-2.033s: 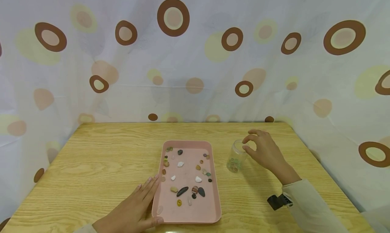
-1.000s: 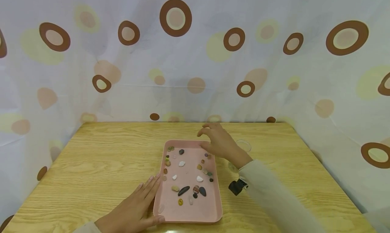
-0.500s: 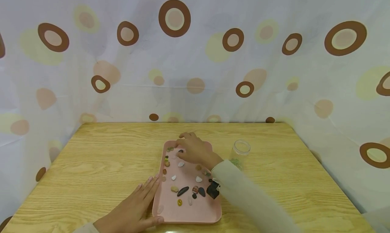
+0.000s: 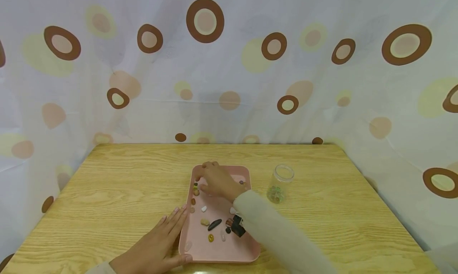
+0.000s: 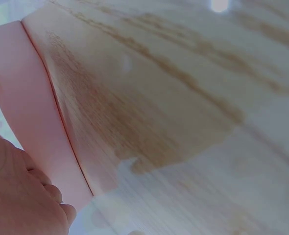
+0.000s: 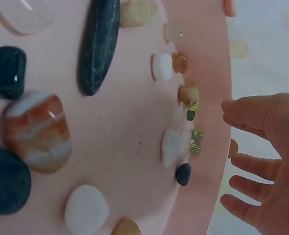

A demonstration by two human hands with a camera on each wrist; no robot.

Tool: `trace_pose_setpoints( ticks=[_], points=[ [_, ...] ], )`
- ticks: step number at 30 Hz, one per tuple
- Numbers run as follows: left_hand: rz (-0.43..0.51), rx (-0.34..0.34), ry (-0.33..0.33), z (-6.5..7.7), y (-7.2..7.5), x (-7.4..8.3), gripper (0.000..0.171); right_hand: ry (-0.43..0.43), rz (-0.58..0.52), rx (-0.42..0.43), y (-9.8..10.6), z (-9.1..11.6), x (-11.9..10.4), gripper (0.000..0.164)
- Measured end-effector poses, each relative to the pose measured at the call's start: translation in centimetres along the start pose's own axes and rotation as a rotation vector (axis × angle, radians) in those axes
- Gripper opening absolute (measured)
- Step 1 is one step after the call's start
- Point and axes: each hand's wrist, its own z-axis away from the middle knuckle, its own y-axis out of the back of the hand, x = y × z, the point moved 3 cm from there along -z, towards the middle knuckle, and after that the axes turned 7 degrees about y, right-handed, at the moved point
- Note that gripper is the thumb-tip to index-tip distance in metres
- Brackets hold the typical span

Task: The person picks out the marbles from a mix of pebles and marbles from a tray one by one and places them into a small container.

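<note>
A pink tray (image 4: 222, 255) lies on the wooden table with polished stones spread over it. My left hand (image 4: 155, 240) rests along its left side, fingers straight, thumb at the near edge. In the left wrist view, the fingers (image 5: 39, 178) touch the tray's outer wall. Over the tray's far left part hovers my right hand (image 4: 218, 181), fingers apart and loosely bent. The right wrist view shows nothing between those fingers; close by lie two striped green marbles (image 6: 196, 141), a dark pebble (image 6: 183, 174) and a white stone (image 6: 171, 148). The head view hides the marbles behind this hand.
A clear open jar (image 4: 282, 182), stones at its bottom, stands right of the tray. Nearer in the tray are a long black stone (image 4: 214, 225), a yellow stone (image 4: 211, 238) and a banded stone (image 6: 39, 133). A patterned curtain (image 4: 229, 119) closes off the back.
My right hand has moved left from the jar's mouth, across the tray to its far left part. The jar is back in full view. My left hand stays on the tray's side.
</note>
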Motion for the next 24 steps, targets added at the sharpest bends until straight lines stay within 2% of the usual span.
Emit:
trace_pose_setpoints(
  ticks=[8, 16, 24],
  points=[
    [0.015, 0.007, 0.006, -0.1, 0.0, 0.0, 0.095, -0.024, 0.05, -0.043, -1.1, -0.6, -0.1, 0.018],
    [0.008, 0.006, 0.002, 0.0, 0.0, 0.0, 0.094, 0.021, 0.082, -0.022, -1.7, -0.7, -0.6, 0.014],
    [-0.005, 0.001, 0.011, 0.0, 0.1, 0.0, 0.095, 0.012, 0.091, -0.003, -1.8, -0.6, -0.7, 0.012]
  ],
)
